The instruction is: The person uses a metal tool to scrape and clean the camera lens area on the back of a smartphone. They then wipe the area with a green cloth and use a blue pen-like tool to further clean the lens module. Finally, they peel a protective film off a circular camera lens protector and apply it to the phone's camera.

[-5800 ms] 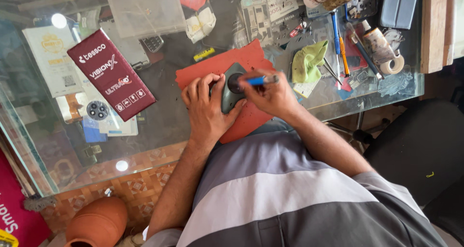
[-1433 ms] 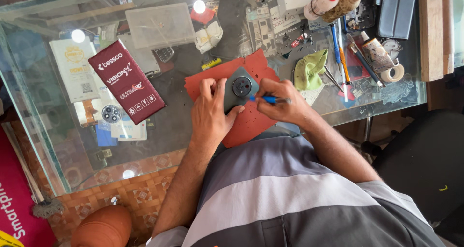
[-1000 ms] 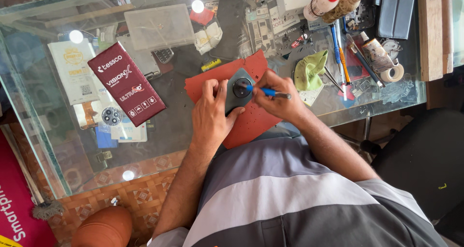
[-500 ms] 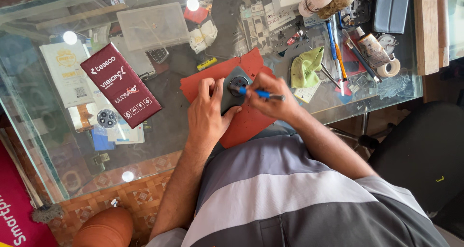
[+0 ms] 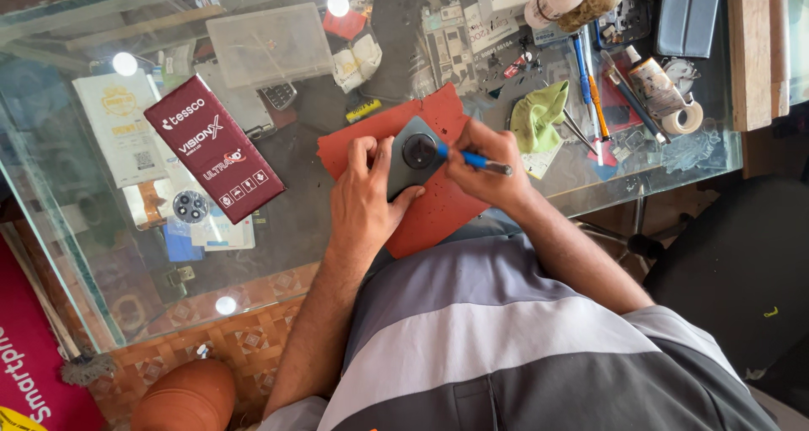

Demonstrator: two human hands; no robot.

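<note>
phone: my left hand [image 5: 364, 197] clamps the dark grey phone [image 5: 413, 155], back up, on the red mat [image 5: 438, 212]
tool: my right hand [image 5: 487, 163] pinches a blue-handled screwdriver [image 5: 472, 158], tip at the round camera ring
step: likely working a screw there; next calls for steady downward pressure
box: maroon rectangular box [image 5: 214, 148], left of the mat on the glass surface [image 5: 67, 203]

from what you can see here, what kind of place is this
Most likely a phone repair bench. The left hand steadies a grey phone on a red mat, the right hand works it with a blue tool, and circuit boards lie on the glass table.
</note>
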